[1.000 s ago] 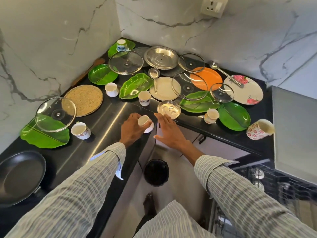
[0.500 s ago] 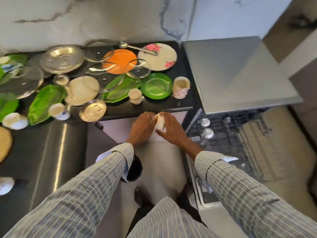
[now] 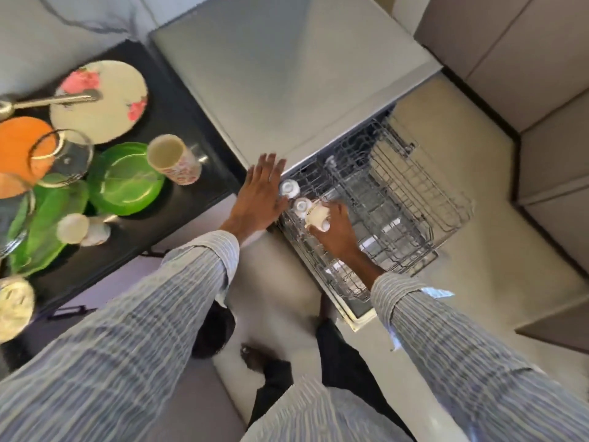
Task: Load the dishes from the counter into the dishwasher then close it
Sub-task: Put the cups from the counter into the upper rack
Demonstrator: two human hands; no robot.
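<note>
My right hand point(image 3: 334, 226) grips a small white cup point(image 3: 318, 216) and holds it upside down over the left end of the pulled-out dishwasher rack point(image 3: 398, 218). Two white cups point(image 3: 294, 196) stand upside down in the rack beside it. My left hand point(image 3: 259, 194) is spread flat with straight fingers at the rack's left edge, holding nothing. On the black counter point(image 3: 178, 122) at the left lie a floral plate point(image 3: 100, 100), a green plate point(image 3: 126, 178), a floral mug point(image 3: 173, 159) on its side, an orange plate point(image 3: 22, 148) and a small white cup point(image 3: 81, 229).
The dishwasher's grey top point(image 3: 271, 74) runs above the rack. A glass lid point(image 3: 62, 157) and green leaf plates point(image 3: 47, 224) crowd the counter's left side, and a ladle point(image 3: 47, 102) lies across the floral plate. Beige floor point(image 3: 478, 154) lies right of the rack. A dark bin point(image 3: 216, 330) stands below.
The view swung right from the counter to the dishwasher. The cup passed from both hands into my right hand and moved over the rack. My left hand let go and spread flat.
</note>
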